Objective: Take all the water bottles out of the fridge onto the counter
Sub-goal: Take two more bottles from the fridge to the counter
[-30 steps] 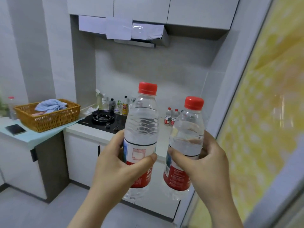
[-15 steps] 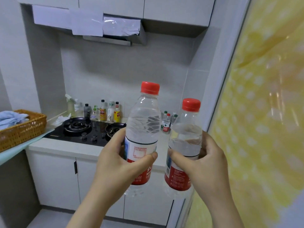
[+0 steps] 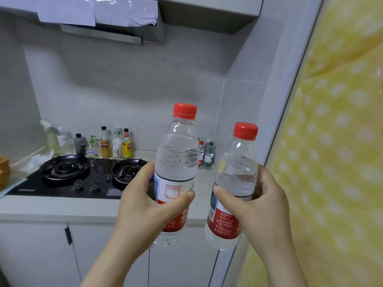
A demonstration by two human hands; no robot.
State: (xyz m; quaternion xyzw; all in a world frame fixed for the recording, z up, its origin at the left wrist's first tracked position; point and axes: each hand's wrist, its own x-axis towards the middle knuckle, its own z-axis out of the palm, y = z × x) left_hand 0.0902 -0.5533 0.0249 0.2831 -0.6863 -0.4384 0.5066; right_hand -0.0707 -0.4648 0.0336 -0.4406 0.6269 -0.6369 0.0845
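Two water bottles were held upright above the table's [image 3: 99, 208] front edge: the left hand [image 3: 145, 206] gripped the taller bottle [image 3: 176, 162], the right hand [image 3: 263, 204] gripped the shorter bottle [image 3: 234, 183]. Three small bottles [image 3: 205, 154] stood at the table's back, beside the stove [image 3: 83, 177].

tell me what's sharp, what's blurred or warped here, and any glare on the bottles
Head view: the two water bottles, in the left hand and right hand, are sharpest, with small white glints on their shoulders; the condiment bottles behind the stove look soft; the yellow dotted surface at right is smeared; the wide angle tilts the wall edge; the range hood throws a soft shadow.
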